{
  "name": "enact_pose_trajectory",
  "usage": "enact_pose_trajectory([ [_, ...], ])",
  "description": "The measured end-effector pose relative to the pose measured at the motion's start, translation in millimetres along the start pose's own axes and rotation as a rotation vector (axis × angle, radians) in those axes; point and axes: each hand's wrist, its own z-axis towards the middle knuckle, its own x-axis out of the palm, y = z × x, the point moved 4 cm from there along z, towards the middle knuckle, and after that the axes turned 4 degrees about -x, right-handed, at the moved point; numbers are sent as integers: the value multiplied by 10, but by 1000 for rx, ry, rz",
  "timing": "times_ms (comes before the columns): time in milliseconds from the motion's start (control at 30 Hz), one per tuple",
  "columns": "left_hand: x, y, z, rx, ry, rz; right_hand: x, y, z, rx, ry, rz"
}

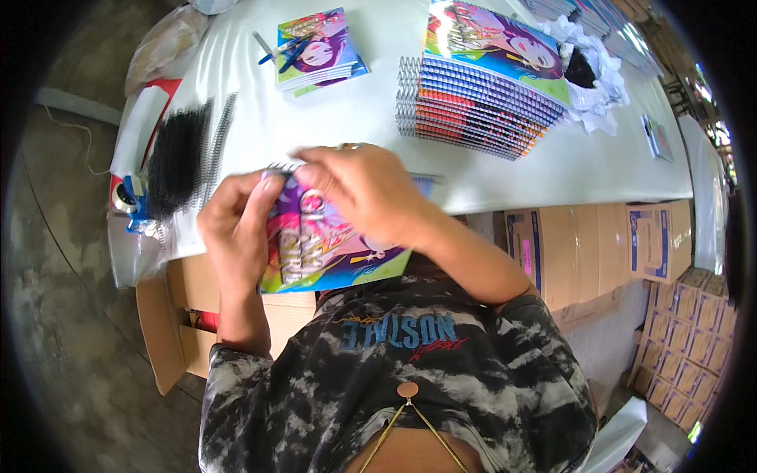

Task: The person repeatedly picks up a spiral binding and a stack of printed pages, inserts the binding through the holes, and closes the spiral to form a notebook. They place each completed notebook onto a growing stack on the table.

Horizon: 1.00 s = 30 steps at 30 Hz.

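A spiral notebook (303, 248) with a bright illustrated cover is tilted in front of my body at the table's near edge. My left hand (236, 217) grips its upper left corner, thumb pressed on the cover. Across the notebook's top edge reaches my right hand (371, 193), slightly blurred, its thumb and fingers closed by the corner. A bit of dark wire coil (282, 167) shows between the two hands. Behind the right hand, another coil end (426, 179) sticks out on the table; what it belongs to is mostly hidden.
Loose black coils (183, 154) lie at the left beside a blue tape dispenser (136, 201). A small notebook stack (319, 55) carries blue-handled cutters (285, 52). A tall stack of spiral notebooks (485, 102) stands back right, near crumpled white plastic (607, 87). Cardboard boxes (579, 252) sit below the table.
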Motion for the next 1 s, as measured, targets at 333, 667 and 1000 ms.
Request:
enact_pose_trajectory([
  [333,482,198,407,-27,505,-402,-111,-435,-161,332,-265,497],
  [667,392,-240,719,537,59,284,-826,-240,-245,-164,-926,186],
  [1000,1782,-720,1153,439,-62,376,-2032,-942,-719,205,-1223,-658],
])
